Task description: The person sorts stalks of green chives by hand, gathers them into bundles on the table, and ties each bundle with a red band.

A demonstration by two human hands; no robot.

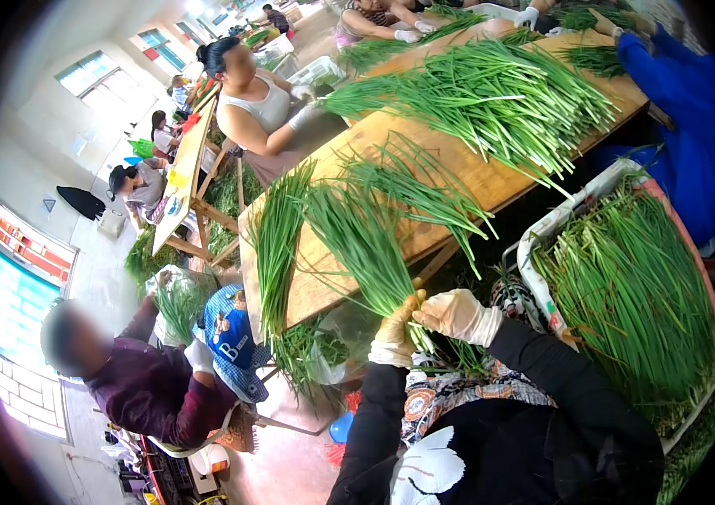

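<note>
Left hand (395,326), gloved: grip clenched round the pale lower stalks of a green bunch (357,240), its leaves fanning out over the near end of the wooden surface (321,295); right hand (461,316), also gloved, at the stalk ends, fingers bent in, cannot tell whether its grip has hold of any. On the surface, a narrow bundle (277,248) left of the held bunch, loose stalks (433,202) to its right, large heap (496,101) farther along. Crate (533,273) of cut greens (627,286) right of the wearer; person in dark maroon (151,391) seated at left, handling greens.
</note>
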